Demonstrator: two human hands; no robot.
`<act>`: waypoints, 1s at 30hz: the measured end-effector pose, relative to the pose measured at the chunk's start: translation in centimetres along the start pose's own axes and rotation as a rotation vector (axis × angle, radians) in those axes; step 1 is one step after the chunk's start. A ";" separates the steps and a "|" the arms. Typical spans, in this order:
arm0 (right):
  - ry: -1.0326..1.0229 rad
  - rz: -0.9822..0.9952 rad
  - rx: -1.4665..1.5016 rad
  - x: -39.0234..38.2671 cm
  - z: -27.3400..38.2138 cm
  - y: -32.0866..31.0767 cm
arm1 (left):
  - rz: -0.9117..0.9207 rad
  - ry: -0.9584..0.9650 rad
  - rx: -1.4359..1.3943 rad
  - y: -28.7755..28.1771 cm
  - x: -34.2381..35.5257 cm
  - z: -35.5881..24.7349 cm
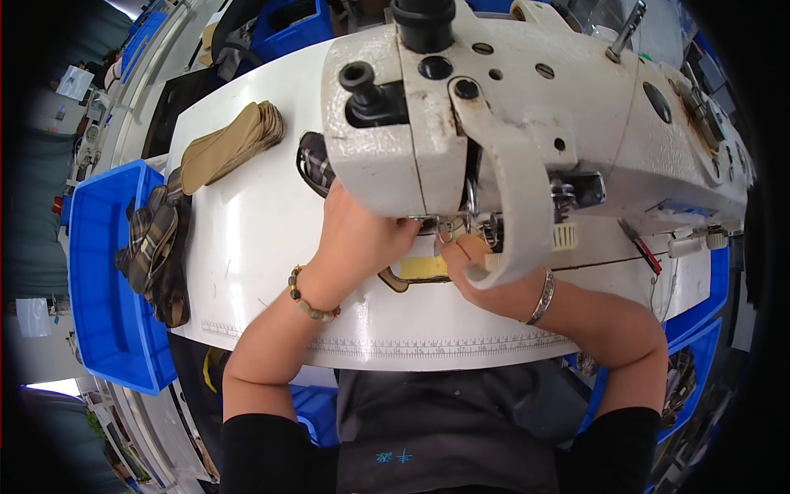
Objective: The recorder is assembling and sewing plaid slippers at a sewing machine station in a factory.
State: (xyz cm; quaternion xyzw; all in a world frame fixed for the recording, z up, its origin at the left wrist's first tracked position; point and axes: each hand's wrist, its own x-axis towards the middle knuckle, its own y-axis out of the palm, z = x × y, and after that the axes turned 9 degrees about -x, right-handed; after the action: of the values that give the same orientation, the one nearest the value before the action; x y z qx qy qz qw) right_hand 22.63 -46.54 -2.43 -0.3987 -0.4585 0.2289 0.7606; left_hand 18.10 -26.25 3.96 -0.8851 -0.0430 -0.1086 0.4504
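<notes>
Under the needle, both hands (362,239) flat; pressing workpiece (421,267).

Black short sleeves, beaded bracelet (311,298), silver bangle (542,297), dark apron (444,428)

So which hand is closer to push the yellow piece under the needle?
Probably the right hand: its fingers rest on the yellow piece just below the needle. The left hand sits further left.
</notes>
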 end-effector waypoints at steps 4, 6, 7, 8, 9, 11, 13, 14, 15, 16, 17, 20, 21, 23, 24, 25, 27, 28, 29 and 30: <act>0.010 0.027 0.030 0.9 0.3 -1.0 | -0.035 0.068 0.028 -0.3 0.2 -0.5; 0.000 0.019 0.039 1.0 0.4 -0.7 | -0.079 0.258 0.048 -0.2 0.5 0.1; 0.054 0.018 0.135 0.9 0.5 -0.1 | -0.079 0.258 0.048 -0.2 0.6 0.4; 0.108 0.017 0.232 0.8 0.4 0.5 | -0.060 0.212 0.008 -0.1 0.6 0.8; 0.110 0.018 0.229 0.4 0.3 1.1 | -0.039 0.167 -0.035 0.0 0.7 1.1; 0.121 0.064 0.235 -0.2 0.1 1.8 | -0.014 0.140 -0.052 0.4 0.8 1.6; 0.036 0.067 0.154 0.5 0.3 0.4 | 0.009 0.105 -0.062 0.3 0.7 1.9; -0.048 0.069 0.071 0.8 0.4 -0.3 | 0.001 0.110 -0.048 0.2 0.7 1.8; -0.047 0.070 0.071 0.9 0.4 -0.5 | -0.005 0.117 -0.035 0.2 0.7 1.8; -0.071 0.048 0.062 1.0 0.3 -0.7 | -0.004 0.117 -0.035 0.2 0.7 1.8; -0.095 0.025 0.053 1.0 0.3 -0.7 | -0.012 0.127 -0.038 0.3 0.7 1.9; -0.113 0.061 -0.030 0.8 0.5 -0.9 | -0.017 0.128 -0.071 0.1 0.8 2.1; -0.111 0.061 -0.032 0.5 0.3 -0.6 | -0.013 0.117 -0.102 0.2 0.9 2.1; -0.073 0.128 -0.057 -0.2 0.0 0.3 | -0.004 0.102 -0.098 0.3 1.0 2.1; -0.074 0.128 -0.054 -0.1 0.0 0.4 | 0.005 0.080 -0.090 0.4 0.9 2.2; -0.080 0.081 -0.022 0.0 0.1 0.5 | 0.005 0.077 -0.088 0.3 0.9 2.2; -0.087 0.034 0.010 0.2 0.2 0.3 | -0.009 0.066 -0.138 0.3 0.8 2.0; -0.068 0.041 0.064 0.4 0.2 0.0 | -0.010 0.067 -0.138 0.4 0.8 2.2; -0.048 0.049 0.118 0.5 0.3 -0.2 | -0.011 0.066 -0.166 0.6 0.7 2.4; -0.049 0.049 0.119 0.5 0.4 0.0 | -0.010 0.065 -0.192 0.7 0.7 2.6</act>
State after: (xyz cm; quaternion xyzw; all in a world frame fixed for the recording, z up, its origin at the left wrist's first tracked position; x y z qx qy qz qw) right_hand 22.54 -46.04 -2.10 -0.3579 -0.4527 0.2841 0.7657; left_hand 19.30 -24.58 2.13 -0.9200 -0.0222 -0.1434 0.3640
